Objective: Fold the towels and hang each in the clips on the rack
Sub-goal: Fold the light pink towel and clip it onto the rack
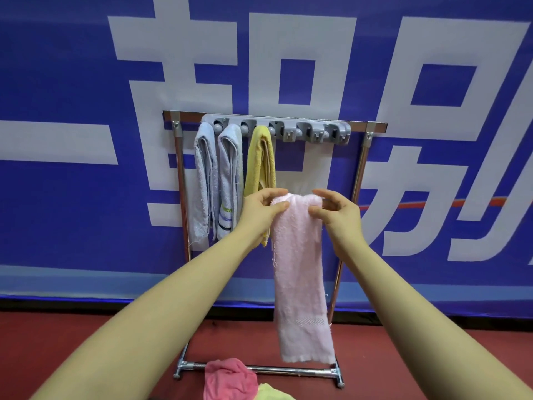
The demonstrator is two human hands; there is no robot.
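Both hands, the left hand (264, 207) and right hand (334, 210), pinch the folded top of the pale pink towel (300, 272) just below the rack's grey clip bar (277, 129), probably bunching it for the next free clip.

Red floor (86, 342) under the metal rack's base bar (288, 370), with crumpled pink towel (227, 379) and yellow-green cloth (271, 392)

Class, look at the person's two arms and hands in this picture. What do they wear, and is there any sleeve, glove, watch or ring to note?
Both forearms are bare as far as the picture shows, with no sleeve in view. The left hand and the right hand wear no gloves. No watch, band or ring shows on either wrist or on the fingers that can be seen.
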